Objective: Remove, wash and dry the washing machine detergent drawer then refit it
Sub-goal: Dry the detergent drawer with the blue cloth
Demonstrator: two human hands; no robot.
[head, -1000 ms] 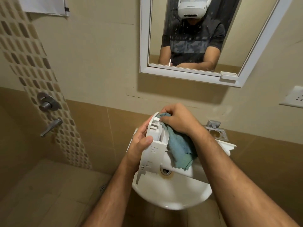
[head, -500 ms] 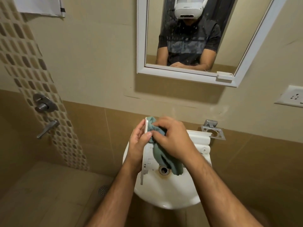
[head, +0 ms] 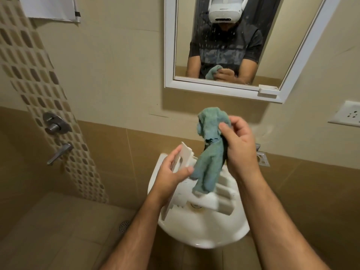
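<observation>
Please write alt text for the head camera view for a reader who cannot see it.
Over a white sink, the left hand holds a white detergent drawer while the right hand lifts a green cloth off it. A mirror hangs above.

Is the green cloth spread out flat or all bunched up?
Bunched up. The right hand pinches the green cloth near its top, and it hangs down crumpled.

White drawer, teal cloth, white basin
</observation>
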